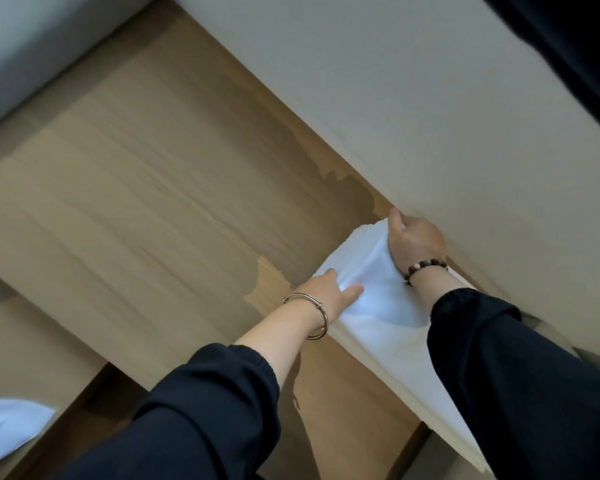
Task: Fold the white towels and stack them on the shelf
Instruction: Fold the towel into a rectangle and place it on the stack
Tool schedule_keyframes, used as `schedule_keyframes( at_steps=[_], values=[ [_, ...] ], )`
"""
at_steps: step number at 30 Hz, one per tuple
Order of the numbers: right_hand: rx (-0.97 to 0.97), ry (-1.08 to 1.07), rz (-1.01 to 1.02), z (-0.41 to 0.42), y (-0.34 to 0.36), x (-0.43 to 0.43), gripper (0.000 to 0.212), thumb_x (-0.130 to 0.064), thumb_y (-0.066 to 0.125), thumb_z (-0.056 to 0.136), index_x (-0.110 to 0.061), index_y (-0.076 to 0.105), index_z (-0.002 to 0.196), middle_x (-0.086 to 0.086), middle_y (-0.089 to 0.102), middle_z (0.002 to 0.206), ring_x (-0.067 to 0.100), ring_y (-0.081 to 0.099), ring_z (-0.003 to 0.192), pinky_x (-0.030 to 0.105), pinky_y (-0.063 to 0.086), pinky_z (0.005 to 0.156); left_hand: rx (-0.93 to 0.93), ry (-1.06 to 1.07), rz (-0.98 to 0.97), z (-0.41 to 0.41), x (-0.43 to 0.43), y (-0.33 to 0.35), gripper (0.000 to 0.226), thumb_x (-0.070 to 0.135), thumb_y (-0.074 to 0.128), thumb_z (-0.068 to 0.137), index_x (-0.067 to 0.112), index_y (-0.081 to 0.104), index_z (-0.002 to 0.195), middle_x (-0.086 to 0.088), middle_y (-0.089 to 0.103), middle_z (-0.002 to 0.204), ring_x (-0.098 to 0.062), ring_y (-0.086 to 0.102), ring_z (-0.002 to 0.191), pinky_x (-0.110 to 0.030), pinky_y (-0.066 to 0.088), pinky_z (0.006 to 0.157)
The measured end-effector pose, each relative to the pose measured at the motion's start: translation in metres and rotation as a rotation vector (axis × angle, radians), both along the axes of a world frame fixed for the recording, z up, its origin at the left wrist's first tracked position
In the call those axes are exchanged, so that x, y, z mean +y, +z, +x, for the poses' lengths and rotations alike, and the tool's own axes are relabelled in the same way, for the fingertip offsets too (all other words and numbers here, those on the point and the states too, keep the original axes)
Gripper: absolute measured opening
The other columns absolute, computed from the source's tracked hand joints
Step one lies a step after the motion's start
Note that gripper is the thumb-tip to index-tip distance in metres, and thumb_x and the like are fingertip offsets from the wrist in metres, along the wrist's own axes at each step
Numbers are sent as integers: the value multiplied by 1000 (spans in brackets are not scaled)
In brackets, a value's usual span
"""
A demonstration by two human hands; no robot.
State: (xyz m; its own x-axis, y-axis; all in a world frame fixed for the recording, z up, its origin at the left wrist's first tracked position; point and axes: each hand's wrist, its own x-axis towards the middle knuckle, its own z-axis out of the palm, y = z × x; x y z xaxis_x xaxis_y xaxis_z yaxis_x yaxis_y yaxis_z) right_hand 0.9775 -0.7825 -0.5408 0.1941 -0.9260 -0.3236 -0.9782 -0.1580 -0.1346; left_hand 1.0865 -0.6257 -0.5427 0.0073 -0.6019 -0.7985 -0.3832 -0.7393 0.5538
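A folded white towel (381,306) lies on the wooden shelf (146,188), pushed against the pale wall at the shelf's right side. My left hand (329,292), with a metal bangle on the wrist, rests on the towel's near-left edge, fingers pressed into the cloth. My right hand (413,242), wearing a bead bracelet, grips the towel's far corner next to the wall. Both forearms are in dark sleeves. Another white towel (11,427) shows at the bottom left, below the shelf. The whole view is tilted and motion-blurred.
The pale wall (395,98) runs diagonally along the shelf's right side. A grey panel (21,46) fills the top left. A dark shape (575,46) crosses the top right corner. The shelf's front edge drops away at the lower left.
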Motion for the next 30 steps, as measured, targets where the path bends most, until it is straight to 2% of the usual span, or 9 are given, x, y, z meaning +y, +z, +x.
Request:
schedule_keyframes(
  at_steps=[4, 7, 10, 12, 18, 21, 26, 28, 30],
  values=[
    [25, 26, 108, 2, -5, -9, 66, -56, 19, 93, -7, 54, 67, 7, 56, 64, 20, 50, 59, 28, 31, 52, -89, -20, -15, 6, 2, 1, 63, 69, 36, 87, 16, 43, 120, -5, 56, 110, -26, 54, 91, -34, 40, 70],
    [-82, -11, 472, -6, 6, -26, 63, -71, 28, 89, -20, 65, 99, -2, 63, 100, 17, 56, 88, 32, 39, 81, 12, 98, -41, 9, 16, -9, 75, 70, 49, 80, 21, 35, 136, -1, 40, 135, -23, 48, 115, -36, 41, 89],
    [-124, 2, 850, -22, 21, -39, 74, -78, 47, 74, -28, 50, 128, -6, 60, 123, 18, 60, 109, 38, 41, 102, 234, 314, 9, 1, 28, -21, 90, 65, 58, 78, 23, 20, 148, 2, 29, 151, -21, 39, 132, -38, 35, 107],
    [-191, -31, 1017, -31, 21, -43, 82, -69, 66, 63, -29, 46, 132, 0, 64, 123, 22, 65, 107, 42, 49, 97, 256, 351, 16, -5, 29, -29, 91, 64, 56, 80, 22, 17, 150, 2, 24, 154, -19, 32, 137, -35, 30, 111],
    [-172, 21, 1309, -32, 17, -53, 90, -56, 92, 33, -28, 60, 112, -3, 73, 104, 17, 70, 95, 27, 57, 68, 364, 306, -20, -1, 27, -39, 79, 68, 42, 85, 23, 27, 148, 4, 27, 154, -16, 30, 139, -29, 23, 112],
    [-169, 20, 1330, -30, 13, -58, 90, -50, 94, 35, -29, 58, 115, -3, 72, 106, 18, 69, 97, 28, 57, 69, 352, 529, 45, 17, 26, -54, 59, 57, 20, 97, 28, 31, 147, 5, 34, 149, -18, 29, 139, -30, 22, 107],
    [-72, 6, 1381, -31, 8, -66, 86, -42, 94, 41, -28, 58, 117, 1, 70, 112, 24, 67, 104, 41, 56, 82, 283, 479, 122, 15, 17, -78, 41, 18, 44, 100, 8, 42, 139, -12, 50, 138, -27, 48, 125, -36, 37, 105],
    [-31, 33, 1355, -29, 6, -70, 94, -44, 96, 33, -28, 58, 117, 1, 70, 115, 25, 65, 108, 47, 50, 94, 324, 464, 135, 15, 12, -83, 30, 19, 51, 97, 6, 56, 124, -10, 63, 110, -26, 60, 100, -34, 47, 87],
    [-34, 34, 1359, -28, 4, -71, 92, -41, 96, 34, -28, 59, 117, 1, 70, 114, 25, 65, 108, 47, 50, 94, 369, 456, 160, 19, 9, -86, 19, 24, 55, 94, 9, 64, 85, -2, 58, 69, -19, 53, 67, -28, 43, 64]
  ],
)
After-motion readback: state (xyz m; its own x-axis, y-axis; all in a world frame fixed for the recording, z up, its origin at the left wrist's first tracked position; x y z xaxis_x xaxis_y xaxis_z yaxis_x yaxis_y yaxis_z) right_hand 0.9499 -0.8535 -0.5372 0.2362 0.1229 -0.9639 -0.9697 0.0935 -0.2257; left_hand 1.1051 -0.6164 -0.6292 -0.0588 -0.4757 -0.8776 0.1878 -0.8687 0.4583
